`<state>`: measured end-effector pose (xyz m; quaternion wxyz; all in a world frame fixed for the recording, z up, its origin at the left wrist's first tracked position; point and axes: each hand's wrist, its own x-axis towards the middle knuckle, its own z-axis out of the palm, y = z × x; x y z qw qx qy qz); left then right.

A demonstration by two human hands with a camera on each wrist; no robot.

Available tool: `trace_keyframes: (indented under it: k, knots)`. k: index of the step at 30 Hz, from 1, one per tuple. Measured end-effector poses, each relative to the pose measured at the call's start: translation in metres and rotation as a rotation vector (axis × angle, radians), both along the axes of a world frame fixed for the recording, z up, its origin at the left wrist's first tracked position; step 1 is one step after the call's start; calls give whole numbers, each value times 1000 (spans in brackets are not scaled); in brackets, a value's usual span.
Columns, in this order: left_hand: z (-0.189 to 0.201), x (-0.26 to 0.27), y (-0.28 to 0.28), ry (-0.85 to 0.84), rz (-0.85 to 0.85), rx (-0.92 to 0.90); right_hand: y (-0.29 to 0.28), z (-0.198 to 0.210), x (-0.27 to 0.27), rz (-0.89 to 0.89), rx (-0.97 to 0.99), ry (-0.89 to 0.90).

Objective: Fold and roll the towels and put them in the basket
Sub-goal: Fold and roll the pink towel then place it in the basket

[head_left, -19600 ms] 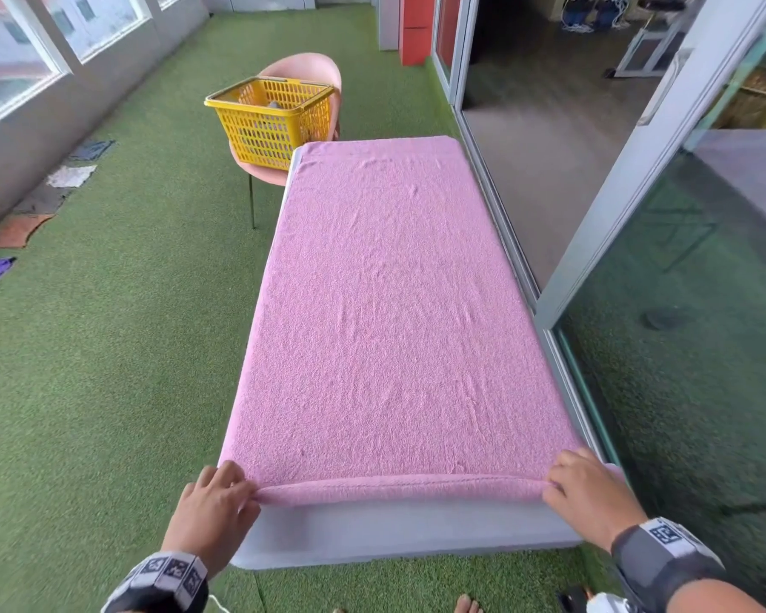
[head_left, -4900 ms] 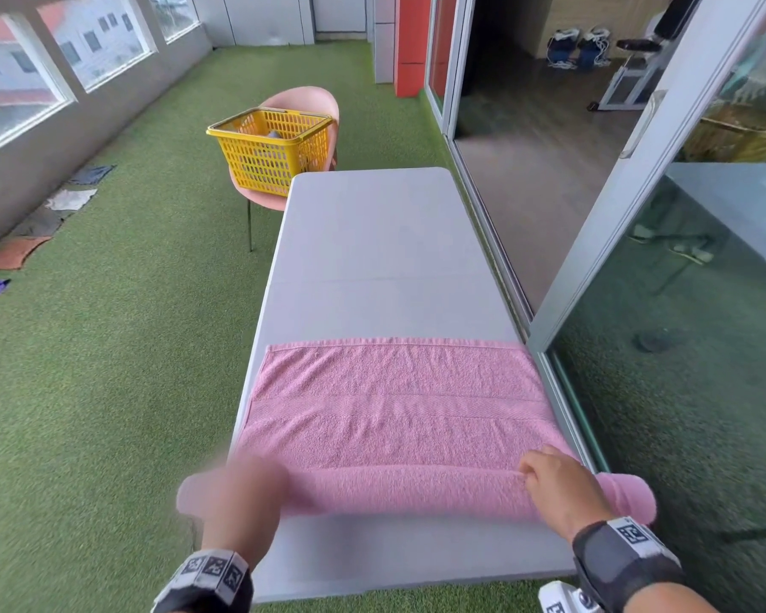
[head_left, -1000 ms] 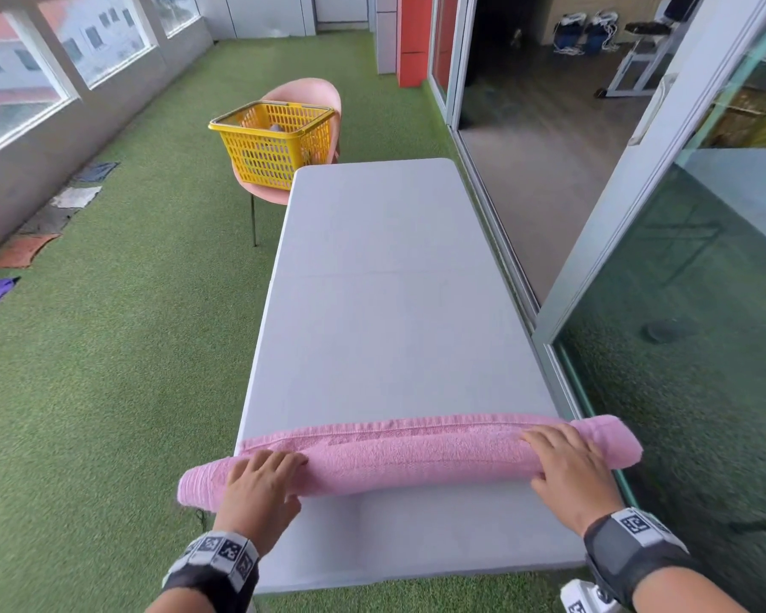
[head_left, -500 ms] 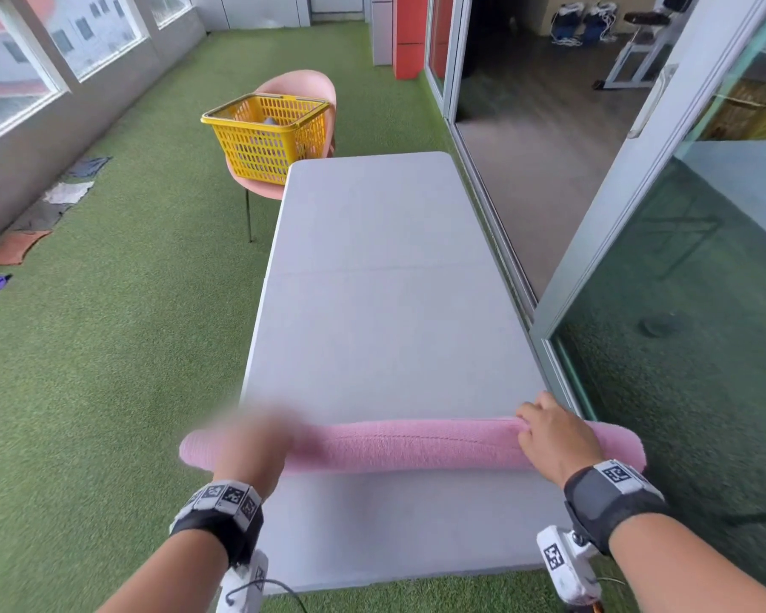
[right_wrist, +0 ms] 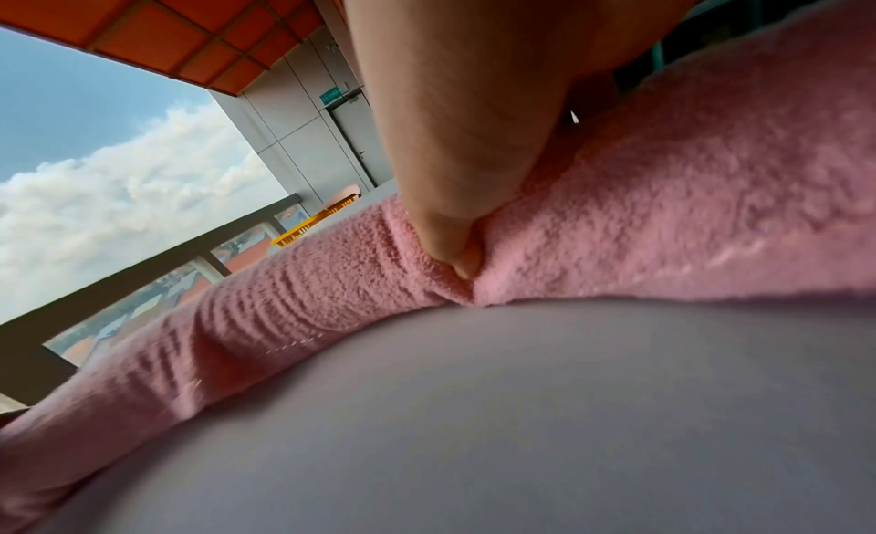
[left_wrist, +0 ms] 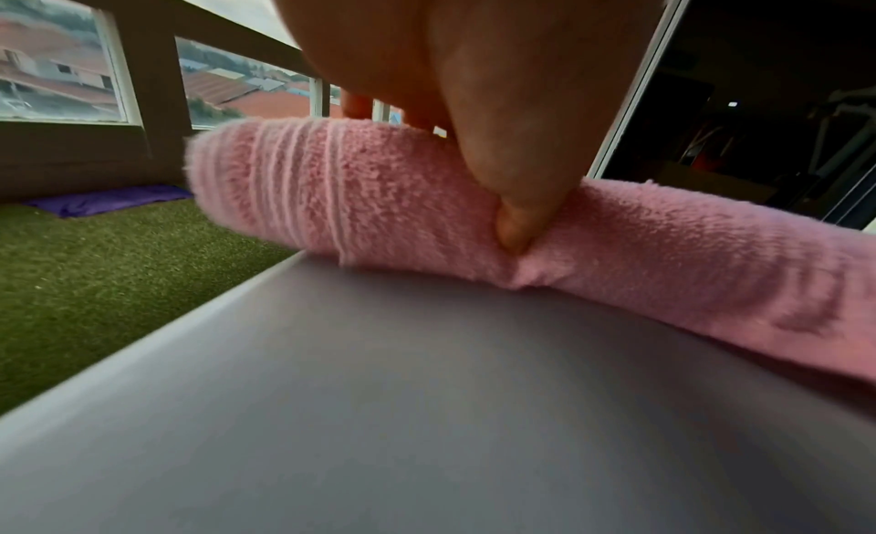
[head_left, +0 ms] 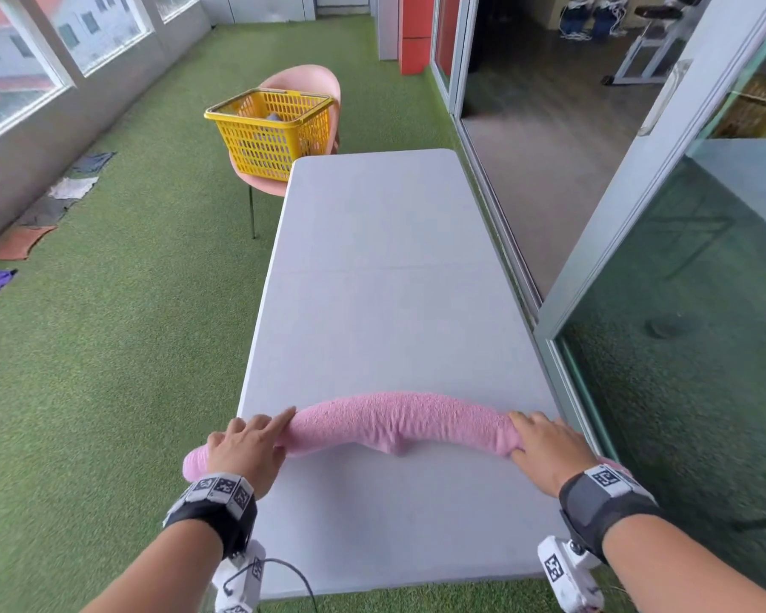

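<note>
A pink towel, rolled into one long tube, lies across the near part of the grey table, bowed away from me in the middle. My left hand grips its left end, thumb dug into the roll at the table's left edge. My right hand grips the right end, thumb pressed into the towel. Both tips of the roll stick out past the table's sides. The yellow basket sits on a pink chair beyond the far left corner.
Green turf surrounds the table. Several flat cloths lie along the left wall under the windows. A glass sliding door and its frame run close along the table's right side.
The towel went from spread flat to fully rolled. In the last second both hands shifted outward to its ends and closed round them, and the roll now bows in the middle.
</note>
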<state>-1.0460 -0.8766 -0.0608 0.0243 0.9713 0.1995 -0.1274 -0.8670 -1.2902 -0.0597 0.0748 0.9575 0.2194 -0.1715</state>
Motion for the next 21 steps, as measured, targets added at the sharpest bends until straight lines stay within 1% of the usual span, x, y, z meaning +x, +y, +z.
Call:
trace_keyframes:
  k: [3, 8, 10, 12, 14, 16, 18, 21]
  knots:
    - [1, 6, -8, 8, -1, -72, 13, 0, -4, -18, 67, 49]
    - [-7, 15, -40, -44, -19, -287, 43, -2, -12, -73, 227, 121]
    - [-6, 20, -56, -38, -26, -382, 58, -1, -16, -94, 303, 149]
    - [-2, 23, -73, -16, -53, -487, 74, 0, -23, -133, 383, 189]
    - [0, 24, -85, -23, -108, -553, 88, 3, -31, -168, 443, 245]
    - [4, 23, -96, -31, -166, -561, 100, 7, -39, -174, 454, 294]
    - [6, 22, -104, -29, -230, -560, 108, 14, -48, -146, 404, 297]
    - [5, 22, -110, -63, -317, -522, 119, 14, -59, -80, 294, 158]
